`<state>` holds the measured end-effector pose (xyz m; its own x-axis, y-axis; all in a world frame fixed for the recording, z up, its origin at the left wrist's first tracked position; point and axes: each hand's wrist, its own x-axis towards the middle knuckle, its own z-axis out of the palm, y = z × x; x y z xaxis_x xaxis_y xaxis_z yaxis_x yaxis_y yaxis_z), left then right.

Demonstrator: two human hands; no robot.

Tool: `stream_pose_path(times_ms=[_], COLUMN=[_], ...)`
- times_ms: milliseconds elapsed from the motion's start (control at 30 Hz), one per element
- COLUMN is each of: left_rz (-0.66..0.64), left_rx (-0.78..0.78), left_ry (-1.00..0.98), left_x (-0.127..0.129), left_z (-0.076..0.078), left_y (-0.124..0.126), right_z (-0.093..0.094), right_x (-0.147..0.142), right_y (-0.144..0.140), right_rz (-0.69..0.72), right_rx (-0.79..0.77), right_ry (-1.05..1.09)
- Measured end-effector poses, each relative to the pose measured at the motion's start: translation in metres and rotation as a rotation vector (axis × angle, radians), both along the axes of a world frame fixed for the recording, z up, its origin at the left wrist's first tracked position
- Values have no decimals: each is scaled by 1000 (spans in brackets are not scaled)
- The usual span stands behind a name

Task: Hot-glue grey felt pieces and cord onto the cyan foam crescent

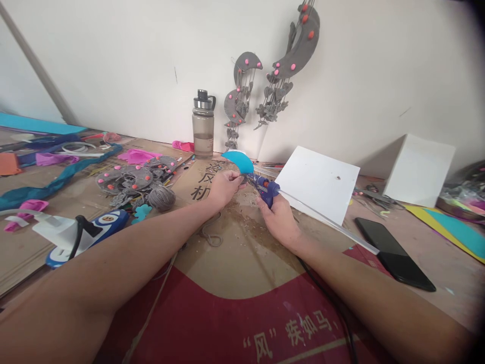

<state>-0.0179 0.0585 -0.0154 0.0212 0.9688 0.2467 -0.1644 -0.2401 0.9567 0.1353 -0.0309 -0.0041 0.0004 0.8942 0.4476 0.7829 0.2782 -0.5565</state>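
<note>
Nearest, red-printed cardboard [242, 323] spread over the counter [447, 263], both forearms reaching forward across it. A black cord [333, 298] trailing along the right forearm. Farther in, bare brown card flecked with dried glue. Right hand [279, 218] wrapped around a blue glue gun [265, 188], a clear glue stick [329, 220] jutting out behind it toward the right, nozzle pointed left. Left hand [224, 186] just beside, fingers pinched on the lower edge of a blue crescent [239, 161] — gun tip touching or very nearly touching that edge, too small to tell which. Crescent held slightly above the card, at the centre of the counter.

To the right, a black phone [394, 254] lying flat, a white board [317, 183] propped at a tilt behind the gun, yellow and blue sheets [454, 227] at the far right edge.

To the left, a blue-and-white iron [85, 233] on its side, a grey yarn ball [162, 198], grey discs with pink dots [132, 178], a teal strip [56, 183] — pink scraps scattered around.

Farther back, a bottle [203, 125] upright near the wall. On the wall, grey crescent hangings [291, 55] with pink dots and dangling grey shapes. A white box [419, 169] leaning at the wall's foot, right.
</note>
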Motion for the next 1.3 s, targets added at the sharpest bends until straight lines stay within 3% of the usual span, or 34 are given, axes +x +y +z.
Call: stream_pose_path(times_ms=[267,567,1300], left_rz=[16,-11,-11], left_rx=[-21,0,20], left_ry=[32,-10,13], left_x=[-1,-3,-3], left_z=[3,-7,0], left_y=[-1,9,-1], right_z=[0,-1,-4], right_x=[0,0,1], right_y=[1,2,3], right_rz=[7,21,36], right_rx=[-16,-12,2], right_ry=[27,46,33])
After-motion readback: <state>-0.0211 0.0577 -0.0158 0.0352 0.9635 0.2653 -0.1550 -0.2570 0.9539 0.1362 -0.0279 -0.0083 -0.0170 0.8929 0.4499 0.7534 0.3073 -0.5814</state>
